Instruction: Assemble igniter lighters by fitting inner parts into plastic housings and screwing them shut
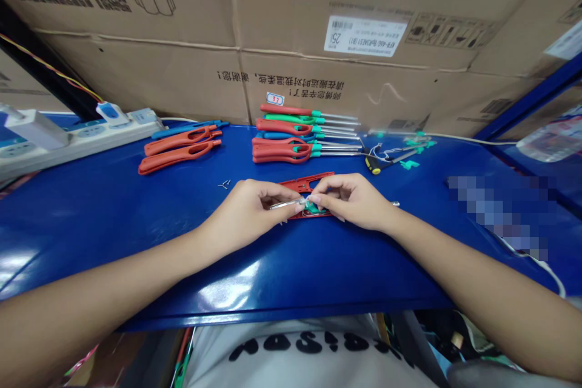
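Observation:
My left hand (250, 209) is closed, thumb and fingers pinching a slim silvery part (285, 204) that points toward my right hand. My right hand (353, 199) is also closed, its fingertips meeting at a thin white wire (310, 199) beside the silvery part's end. Just below the fingertips lies a small green plastic part (314, 208), in a red lighter casing half (297, 216) on the table. Behind my hands rests a second red casing half (297, 184), its inner side up. My fingers partly cover both halves. A short metal tip (395, 204) shows beyond my right wrist.
Several long-nosed lighters (284, 150) lie in a row behind my hands. Red casings (179, 156) sit to their left. Small screws (224, 184), a yellow-and-black tool (373, 163) and green parts (410, 164) lie around. A power strip (86, 133) and cardboard boxes (291, 30) border the blue table (182, 267).

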`<state>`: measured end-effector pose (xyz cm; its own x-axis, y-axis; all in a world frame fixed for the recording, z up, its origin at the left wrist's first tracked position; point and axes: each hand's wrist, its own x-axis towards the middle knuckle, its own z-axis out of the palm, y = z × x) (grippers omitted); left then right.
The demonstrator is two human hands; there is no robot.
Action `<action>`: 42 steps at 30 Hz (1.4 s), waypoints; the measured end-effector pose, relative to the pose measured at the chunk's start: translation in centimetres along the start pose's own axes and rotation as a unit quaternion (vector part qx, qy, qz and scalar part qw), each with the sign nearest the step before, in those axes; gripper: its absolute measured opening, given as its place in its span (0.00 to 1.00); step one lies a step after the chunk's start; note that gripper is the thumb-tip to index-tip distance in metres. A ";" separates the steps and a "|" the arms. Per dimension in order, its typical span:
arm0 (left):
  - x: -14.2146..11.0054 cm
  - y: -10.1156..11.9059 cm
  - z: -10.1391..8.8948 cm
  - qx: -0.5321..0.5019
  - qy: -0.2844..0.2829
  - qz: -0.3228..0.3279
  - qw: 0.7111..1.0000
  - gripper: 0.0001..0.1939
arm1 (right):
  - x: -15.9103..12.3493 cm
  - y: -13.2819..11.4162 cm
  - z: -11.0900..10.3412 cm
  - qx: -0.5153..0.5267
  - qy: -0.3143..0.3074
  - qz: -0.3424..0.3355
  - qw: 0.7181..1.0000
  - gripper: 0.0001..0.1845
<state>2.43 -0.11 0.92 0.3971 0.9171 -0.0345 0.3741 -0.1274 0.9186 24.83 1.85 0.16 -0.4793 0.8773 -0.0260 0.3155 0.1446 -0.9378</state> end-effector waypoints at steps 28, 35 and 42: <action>0.0 0.4 -2.1 0.277 -0.059 0.121 0.951 0.09 | -0.2 0.3 0.4 -0.013 0.046 -0.033 0.998 0.17; -0.2 0.4 -1.9 0.322 -0.046 0.101 0.940 0.08 | -0.1 0.4 0.4 -0.028 0.050 -0.041 0.998 0.17; -0.2 0.8 -2.3 0.333 -0.059 0.104 0.935 0.09 | 0.0 0.4 0.3 -0.038 0.039 -0.055 0.997 0.15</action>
<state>0.69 0.47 2.54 0.5945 0.8031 0.0392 0.7013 -0.5418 0.4632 24.75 1.74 -0.33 -0.4509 0.8863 0.1051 0.3276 0.2739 -0.9042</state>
